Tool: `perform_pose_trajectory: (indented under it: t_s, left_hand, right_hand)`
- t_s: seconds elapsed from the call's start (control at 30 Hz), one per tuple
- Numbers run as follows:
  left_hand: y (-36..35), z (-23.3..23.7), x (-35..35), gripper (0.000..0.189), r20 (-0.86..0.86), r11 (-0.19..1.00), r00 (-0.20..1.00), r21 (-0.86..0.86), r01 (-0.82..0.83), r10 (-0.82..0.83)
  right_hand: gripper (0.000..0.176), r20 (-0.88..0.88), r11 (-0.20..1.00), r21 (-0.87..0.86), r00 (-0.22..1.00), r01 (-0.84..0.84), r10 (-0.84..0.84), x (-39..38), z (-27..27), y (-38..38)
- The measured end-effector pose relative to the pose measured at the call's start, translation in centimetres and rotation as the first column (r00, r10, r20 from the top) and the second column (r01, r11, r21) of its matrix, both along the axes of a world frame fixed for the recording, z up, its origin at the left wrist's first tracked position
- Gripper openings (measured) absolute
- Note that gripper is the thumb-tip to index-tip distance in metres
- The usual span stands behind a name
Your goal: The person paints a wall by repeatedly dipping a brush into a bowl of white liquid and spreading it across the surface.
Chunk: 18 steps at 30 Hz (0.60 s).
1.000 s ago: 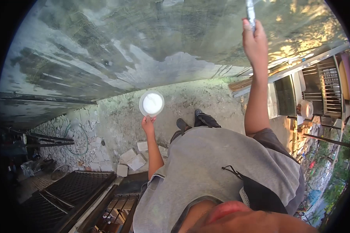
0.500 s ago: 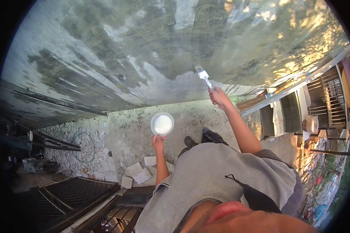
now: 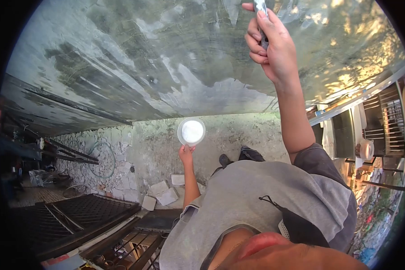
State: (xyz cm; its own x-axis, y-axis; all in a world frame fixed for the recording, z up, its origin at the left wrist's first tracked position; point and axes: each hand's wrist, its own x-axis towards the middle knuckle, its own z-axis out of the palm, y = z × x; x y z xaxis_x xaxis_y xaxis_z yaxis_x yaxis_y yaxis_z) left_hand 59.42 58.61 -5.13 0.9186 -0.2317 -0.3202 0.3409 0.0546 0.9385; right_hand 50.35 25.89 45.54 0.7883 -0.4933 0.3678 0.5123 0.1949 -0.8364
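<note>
My left hand (image 3: 187,152) grips the near rim of a round tub of white paint (image 3: 192,131), held out above the ground. Raised high in front of the wall (image 3: 175,58), my right hand (image 3: 274,42) is closed around the handle of a paintbrush (image 3: 262,22). The brush's bristles lie beyond the top edge of the view. Patches and streaks of pale white mark the grey-green wall, with darker areas between them.
Several pale blocks (image 3: 167,196) lie on the ground to the left of my body. A dark metal grate (image 3: 83,216) stands at lower left, near a coiled hose (image 3: 101,159). Shelving with a slatted rack (image 3: 384,117) is at the right.
My right hand has risen with the paintbrush from low on the wall to the top of the view. My left hand still holds the tub at about the same spot.
</note>
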Motion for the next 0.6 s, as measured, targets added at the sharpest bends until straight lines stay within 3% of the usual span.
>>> perform_pose_trajectory:
  t_s: [0.1,0.2,0.27,0.33,0.43,0.53,0.6]
  left_hand:
    - [0.7,-0.5,-0.8,0.018,-0.035,0.999,0.999,-0.026,-0.038,0.037]
    - [1.6,-0.8,-2.0,0.019,-0.066,0.994,0.994,-0.067,-0.086,0.081]
    - [2.4,-1.5,-2.5,0.019,-0.056,0.994,0.995,-0.063,-0.091,0.087]
    - [3.4,-2.1,-2.7,0.019,-0.048,0.996,0.995,-0.037,-0.085,0.083]
    - [4.3,-1.8,-2.5,0.019,-0.039,0.997,0.996,-0.011,-0.083,0.082]
    - [4.4,-1.0,-2.0,0.018,-0.083,0.994,0.991,-0.018,-0.109,0.107]
    - [4.7,-1.3,-1.5,0.018,-0.048,0.995,0.994,-0.009,-0.098,0.098]
  right_hand:
    - [0.027,-0.246,0.991,0.118,0.969,0.067,-0.036,2.6,-9.3,-0.8]
    - [0.025,-0.504,0.967,0.217,0.864,0.136,-0.009,2.0,-23.0,2.2]
    - [0.019,-0.624,0.887,0.447,0.751,0.117,0.215,-0.7,-30.0,4.8]
    - [0.012,-0.621,0.673,0.708,0.643,0.214,0.448,-2.0,-36.0,4.6]
    - [0.009,-0.584,0.684,0.699,0.72,0.21,0.375,-1.2,-34.7,3.2]
    - [0.013,-0.461,0.788,0.604,0.858,0.119,0.224,0.6,-21.4,0.1]
    - [0.015,-0.283,0.848,0.526,0.927,-0.066,0.247,0.0,-11.9,-1.8]
